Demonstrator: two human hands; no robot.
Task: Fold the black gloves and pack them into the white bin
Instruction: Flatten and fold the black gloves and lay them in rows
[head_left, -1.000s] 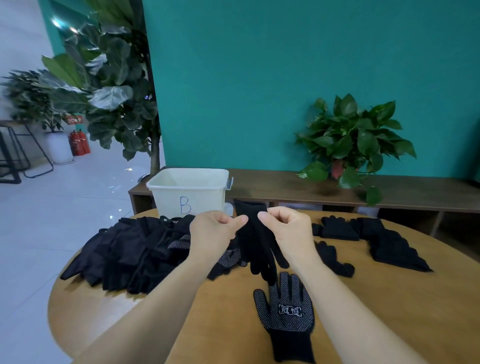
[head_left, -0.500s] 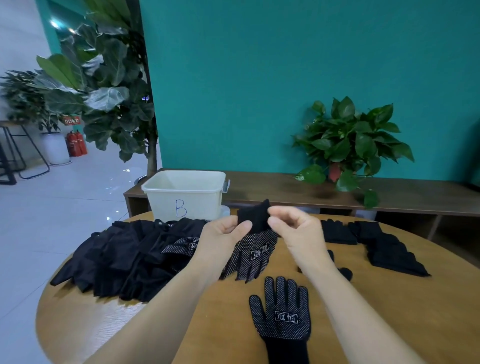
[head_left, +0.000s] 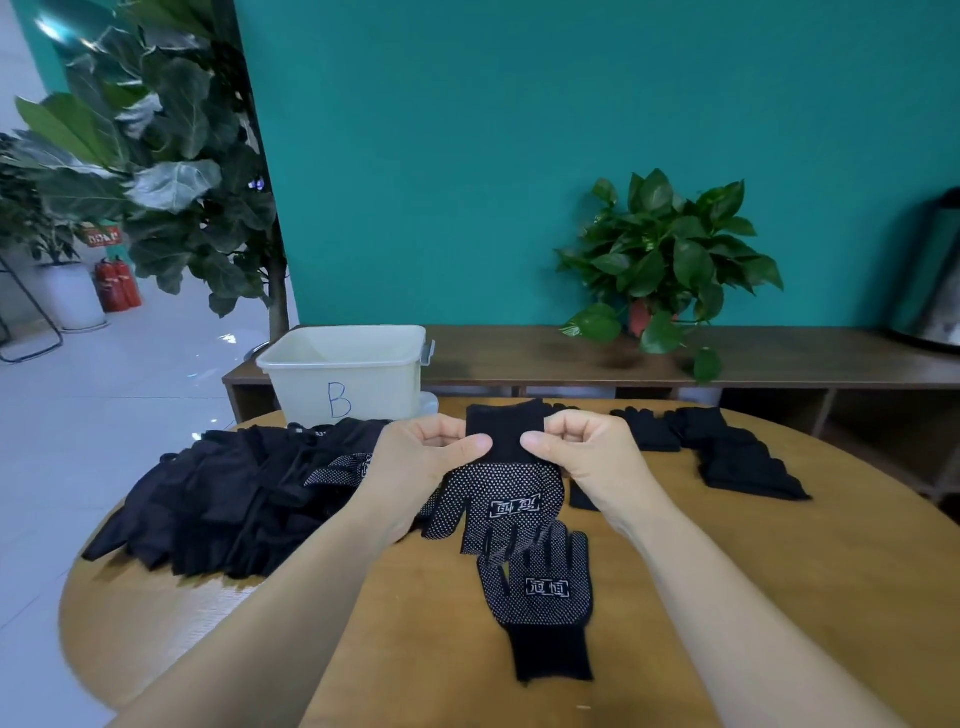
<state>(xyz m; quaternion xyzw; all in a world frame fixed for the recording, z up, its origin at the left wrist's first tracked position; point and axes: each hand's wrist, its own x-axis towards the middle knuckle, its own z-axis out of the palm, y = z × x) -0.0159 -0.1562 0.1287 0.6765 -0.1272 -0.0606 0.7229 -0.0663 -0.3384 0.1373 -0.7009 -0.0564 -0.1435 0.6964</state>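
Held glove (head_left: 498, 493): black knit, white grip dots and a printed logo on the side facing the camera; held up by its cuff over the surface (head_left: 779, 597), fingers hanging down toward a second glove.
Left hand (head_left: 421, 457): curled, cuff edge pinched between thumb and fingers.
Right hand (head_left: 587, 452): curled likewise, opposite cuff edge pinched; cuff is stretched flat between both hands.
Flat glove (head_left: 540, 597): laid dotted side up on the surface, cuff toward the person, fingertips just under the hanging fingers of the held glove.
Unfolded pile (head_left: 228, 499): loose heap of black gloves, left part of the surface.
Other gloves (head_left: 727, 452): small dark stacks on the right, apparently folded; detail cannot be told.
White bin (head_left: 348, 374): marked "B", at the far edge behind the pile; contents not visible.
Handling, judged: light, limp, no stiffness; drape is expected wherever unsupported. Dots are judged grippy, so paired layers should cling rather than slide.
Hold points, judged: cuff corners for aligning; fold line at the palm.
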